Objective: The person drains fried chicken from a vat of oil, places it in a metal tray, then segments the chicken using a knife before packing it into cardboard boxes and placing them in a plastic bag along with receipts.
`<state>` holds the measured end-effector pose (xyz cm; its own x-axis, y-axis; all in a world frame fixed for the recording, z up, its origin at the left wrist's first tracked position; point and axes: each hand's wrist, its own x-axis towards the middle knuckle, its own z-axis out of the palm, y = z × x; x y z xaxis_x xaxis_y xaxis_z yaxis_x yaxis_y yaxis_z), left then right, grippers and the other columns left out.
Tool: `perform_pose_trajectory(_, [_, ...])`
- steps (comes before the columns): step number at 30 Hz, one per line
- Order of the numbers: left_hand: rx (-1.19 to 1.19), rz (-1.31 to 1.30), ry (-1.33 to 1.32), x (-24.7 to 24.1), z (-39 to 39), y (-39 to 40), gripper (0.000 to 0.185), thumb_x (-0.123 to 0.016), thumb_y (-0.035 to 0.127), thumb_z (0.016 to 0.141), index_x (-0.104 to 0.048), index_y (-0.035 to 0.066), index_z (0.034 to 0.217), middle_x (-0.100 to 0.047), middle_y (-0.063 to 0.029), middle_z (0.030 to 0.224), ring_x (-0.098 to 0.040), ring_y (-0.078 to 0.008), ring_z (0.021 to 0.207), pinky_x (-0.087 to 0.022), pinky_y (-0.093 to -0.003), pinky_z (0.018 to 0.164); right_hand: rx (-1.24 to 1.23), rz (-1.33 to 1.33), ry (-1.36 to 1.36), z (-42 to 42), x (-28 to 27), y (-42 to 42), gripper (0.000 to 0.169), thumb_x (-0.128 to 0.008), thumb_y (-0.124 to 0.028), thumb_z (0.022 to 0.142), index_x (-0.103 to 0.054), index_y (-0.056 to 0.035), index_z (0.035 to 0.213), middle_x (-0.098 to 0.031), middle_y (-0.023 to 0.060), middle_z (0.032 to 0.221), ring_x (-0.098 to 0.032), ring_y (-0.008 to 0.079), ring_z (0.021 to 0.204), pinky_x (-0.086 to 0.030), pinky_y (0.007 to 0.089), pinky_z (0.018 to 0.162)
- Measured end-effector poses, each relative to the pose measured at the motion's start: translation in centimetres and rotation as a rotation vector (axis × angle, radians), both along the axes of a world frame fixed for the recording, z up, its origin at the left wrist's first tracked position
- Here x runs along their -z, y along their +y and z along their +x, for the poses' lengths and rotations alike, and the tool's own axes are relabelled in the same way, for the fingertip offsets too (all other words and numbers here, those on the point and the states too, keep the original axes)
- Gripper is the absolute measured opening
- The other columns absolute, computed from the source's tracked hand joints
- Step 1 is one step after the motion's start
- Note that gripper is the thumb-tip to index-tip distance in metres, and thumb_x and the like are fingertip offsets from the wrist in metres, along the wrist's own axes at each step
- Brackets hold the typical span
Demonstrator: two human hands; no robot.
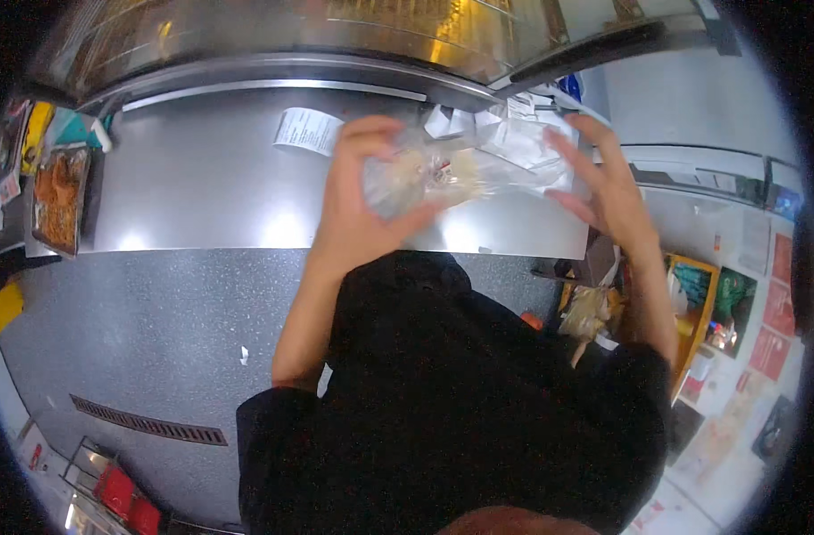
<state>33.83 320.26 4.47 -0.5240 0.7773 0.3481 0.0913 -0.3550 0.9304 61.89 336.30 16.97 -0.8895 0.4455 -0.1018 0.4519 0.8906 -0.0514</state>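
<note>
Over the steel counter, my left hand (363,200) curls round one end of a clear plastic bag (454,175) with pale contents that are blurred. A small printed label shows on the bag. Fingers spread, my right hand (601,180) is at the bag's other, thinner end; whether it touches the film cannot be told. White papers (524,144) lie under and behind that end of the bag. To the left of my left hand, a curled printed paper slip (307,130) lies near the back of the counter.
A steel counter (200,180) runs across before me, with a glass-fronted case (300,33) behind it. At its left end lies a clear pack of orange-brown food (60,197). An orange-framed rack (698,314) stands at right. The floor has a drain grate (146,421).
</note>
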Motion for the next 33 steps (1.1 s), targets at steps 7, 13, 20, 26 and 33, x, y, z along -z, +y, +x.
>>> perform_pose_trajectory(7, [-0.016, -0.324, 0.565, 11.4, 5.1, 3.9, 0.032, -0.068, 0.012, 0.083, -0.062, 0.001, 0.113, -0.069, -0.0190, 0.110, -0.064, -0.0342, 0.108, -0.028, -0.0565, 0.113, 0.038, -0.357, 0.567, -2.1, 19.2, 0.8, 0.128, -0.093, -0.036, 0.059, -0.016, 0.0004, 0.154, -0.034, 0.0240, 0.152, -0.031, 0.0367, 0.142, -0.029, 0.0441, 0.115])
perform_pose_trajectory(13, [-0.066, -0.511, 0.234, 12.2, 8.8, 3.2, 0.038, -0.064, 0.015, 0.087, -0.059, 0.000, 0.121, -0.064, -0.0212, 0.117, -0.062, -0.0333, 0.110, -0.037, -0.0489, 0.108, 0.090, -0.867, 0.420, -7.9, 23.7, 1.7, 0.065, -0.073, -0.014, 0.076, -0.048, 0.0072, 0.132, -0.048, 0.0239, 0.137, -0.050, 0.0376, 0.124, -0.041, 0.0430, 0.103])
perform_pose_trajectory(20, [-0.242, -0.396, 0.392, 14.5, 16.8, 3.9, 0.053, -0.057, 0.036, 0.095, -0.048, 0.002, 0.135, -0.055, -0.0187, 0.132, -0.056, -0.0320, 0.120, -0.039, -0.0464, 0.108, 0.081, -0.264, 0.605, -6.7, 20.6, -6.4, 0.031, -0.054, -0.015, 0.090, -0.053, 0.0046, 0.113, -0.043, 0.0268, 0.142, -0.044, 0.0436, 0.131, -0.038, 0.0479, 0.107])
perform_pose_trajectory(26, [-0.288, -0.408, -0.187, 14.8, 17.2, 8.0, 0.064, -0.046, 0.050, 0.102, -0.037, 0.004, 0.145, -0.050, -0.0172, 0.139, -0.053, -0.0311, 0.123, -0.041, -0.0452, 0.106, -0.013, -1.060, 1.008, 5.3, 22.4, 0.0, 0.044, -0.063, -0.016, 0.096, -0.048, -0.0024, 0.135, -0.052, 0.0182, 0.137, -0.050, 0.0297, 0.129, -0.038, 0.0418, 0.110])
perform_pose_trajectory(33, [-0.339, -0.591, -0.347, -0.6, 18.2, 4.9, 0.038, -0.052, 0.039, 0.102, -0.063, 0.003, 0.110, -0.067, -0.0128, 0.095, -0.060, -0.0243, 0.104, -0.051, -0.0411, 0.090, 0.607, -2.675, 0.499, 12.6, 24.4, 4.8, 0.066, -0.059, -0.055, 0.095, -0.051, -0.0057, 0.137, -0.063, 0.0098, 0.124, -0.064, 0.0245, 0.109, -0.052, 0.0408, 0.095])
